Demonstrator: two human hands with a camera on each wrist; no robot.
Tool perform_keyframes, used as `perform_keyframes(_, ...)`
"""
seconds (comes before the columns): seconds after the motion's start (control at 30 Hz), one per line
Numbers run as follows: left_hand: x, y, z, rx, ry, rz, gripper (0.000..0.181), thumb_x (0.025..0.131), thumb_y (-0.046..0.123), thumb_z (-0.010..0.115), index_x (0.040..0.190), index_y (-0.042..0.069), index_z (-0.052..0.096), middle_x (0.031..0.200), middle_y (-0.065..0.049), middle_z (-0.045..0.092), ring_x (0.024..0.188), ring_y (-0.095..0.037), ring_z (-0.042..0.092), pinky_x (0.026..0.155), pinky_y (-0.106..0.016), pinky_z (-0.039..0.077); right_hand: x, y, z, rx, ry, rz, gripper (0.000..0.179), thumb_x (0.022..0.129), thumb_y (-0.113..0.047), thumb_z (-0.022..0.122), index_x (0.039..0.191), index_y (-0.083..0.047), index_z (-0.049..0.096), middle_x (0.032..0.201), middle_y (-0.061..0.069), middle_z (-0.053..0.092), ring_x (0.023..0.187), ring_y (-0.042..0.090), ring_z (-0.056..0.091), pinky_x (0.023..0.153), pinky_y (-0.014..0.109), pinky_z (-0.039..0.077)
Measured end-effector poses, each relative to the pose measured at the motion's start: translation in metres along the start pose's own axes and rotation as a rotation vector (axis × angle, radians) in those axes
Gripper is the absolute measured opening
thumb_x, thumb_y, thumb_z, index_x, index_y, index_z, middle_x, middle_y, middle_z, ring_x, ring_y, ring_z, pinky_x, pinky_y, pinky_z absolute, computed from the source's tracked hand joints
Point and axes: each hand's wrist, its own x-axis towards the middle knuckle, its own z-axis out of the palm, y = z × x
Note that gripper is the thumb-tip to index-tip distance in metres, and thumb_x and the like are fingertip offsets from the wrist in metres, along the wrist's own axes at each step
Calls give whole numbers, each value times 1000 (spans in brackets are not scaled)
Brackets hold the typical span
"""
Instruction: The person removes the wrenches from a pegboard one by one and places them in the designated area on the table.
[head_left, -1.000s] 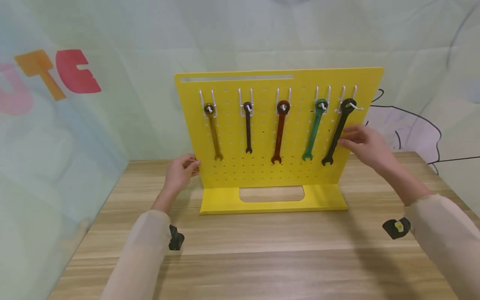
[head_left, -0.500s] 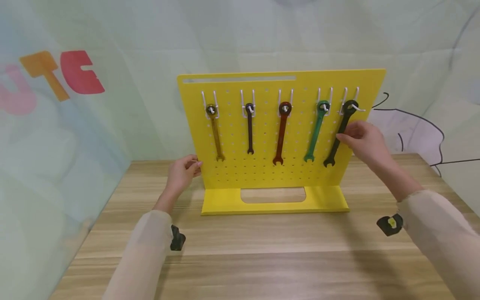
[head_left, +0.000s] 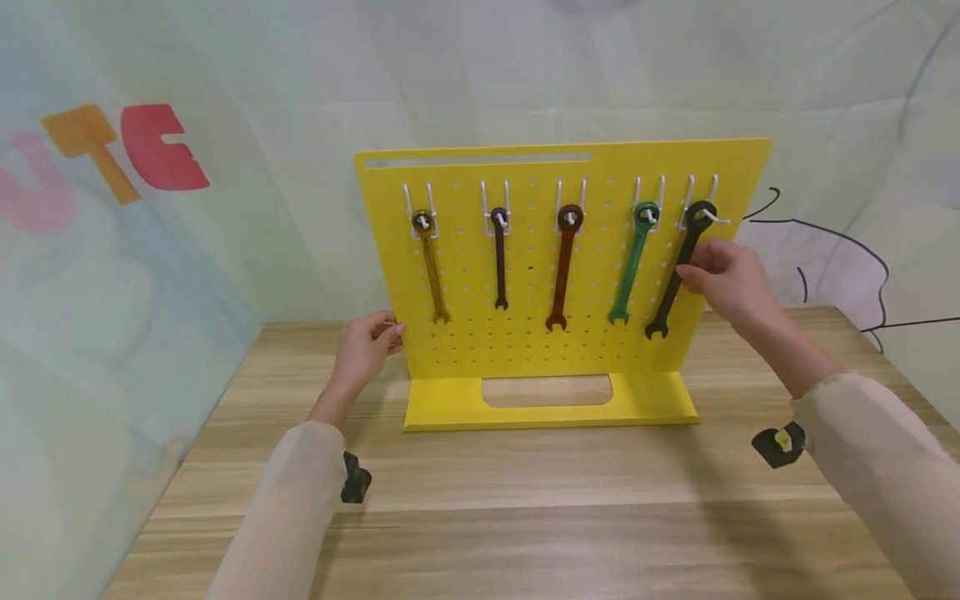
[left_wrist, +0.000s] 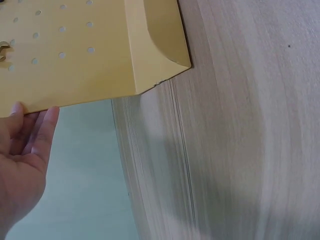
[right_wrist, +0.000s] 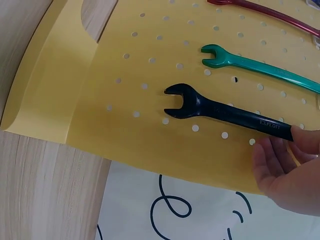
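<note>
A yellow pegboard [head_left: 510, 350] stands upright on its base. From white hooks along it hang a gold wrench [head_left: 432, 275], a small dark wrench [head_left: 500, 262], a red wrench [head_left: 562, 271] and a green wrench [head_left: 632, 267]. At the far right hangs a black wrench [right_wrist: 225, 111], its ring end around a hook. My right hand [head_left: 731, 279] pinches its handle between thumb and fingers; the fingertips behind it are partly hidden in the head view. On the other side, my left hand [left_wrist: 25, 160] holds the board's left edge, thumb in front and fingers curled behind.
Under the board is a wood-grain table [head_left: 480, 492]. A pale printed cloth [head_left: 300, 83] with coloured letters and black line drawings hangs behind and to the left. The board's base has a cut-out slot.
The black wrench's lower end has shifted slightly left and down, with my right fingers on the handle. My left hand stays at the board's edge. The view shifted slightly at first.
</note>
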Motion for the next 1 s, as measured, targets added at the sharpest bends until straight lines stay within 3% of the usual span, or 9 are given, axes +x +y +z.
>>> perform_keyframes(0.13, 0, 0, 1, -6, 0, 0, 22, 94, 4, 49, 109, -11, 55, 105, -29, 59, 92, -36, 61, 72, -26, 56, 1, 3, -2, 84, -20, -19, 20, 93, -9, 54, 102, 8, 49, 96, 15, 60, 70, 2, 58, 69, 20, 55)
perform_keyframes(0.33, 0, 0, 1, -6, 4, 10, 21, 93, 3, 49, 108, -12, 56, 104, -29, 59, 91, -37, 61, 73, -30, 56, 0, 5, -5, 149, -39, -19, 16, 93, -5, 52, 101, 8, 48, 83, -4, 60, 68, 8, 61, 68, 26, 57)
perform_keyframes(0.53, -1, 1, 1, -1, 1, 0, 22, 93, 3, 49, 109, -12, 55, 105, -29, 59, 92, -37, 61, 71, -25, 56, -2, 4, -8, 140, -60, -2, 19, 94, -10, 51, 103, 6, 47, 90, 3, 62, 71, 8, 62, 71, 25, 56)
perform_keyframes(0.67, -2, 3, 1, 1, -2, -2, 21, 94, 2, 49, 108, -12, 55, 105, -30, 59, 92, -39, 60, 71, -25, 56, -3, 3, -12, 138, -61, 4, 19, 94, -11, 52, 103, 5, 48, 87, -5, 63, 71, 7, 62, 71, 24, 56)
perform_keyframes(0.8, -3, 4, 1, 1, -4, -3, 21, 94, 3, 48, 108, -12, 55, 105, -29, 58, 93, -39, 60, 76, -32, 56, -6, 3, -17, 123, -63, -11, 20, 93, -12, 54, 103, 6, 49, 81, -9, 63, 69, 7, 63, 69, 22, 56)
perform_keyframes(1.0, -3, 3, 0, 4, -1, -5, 23, 94, 3, 48, 110, -11, 55, 105, -29, 58, 91, -37, 60, 75, -32, 56, -12, 0, -22, 37, -80, -29, 24, 94, -17, 53, 106, 4, 52, 88, 2, 66, 71, 9, 63, 68, 14, 52)
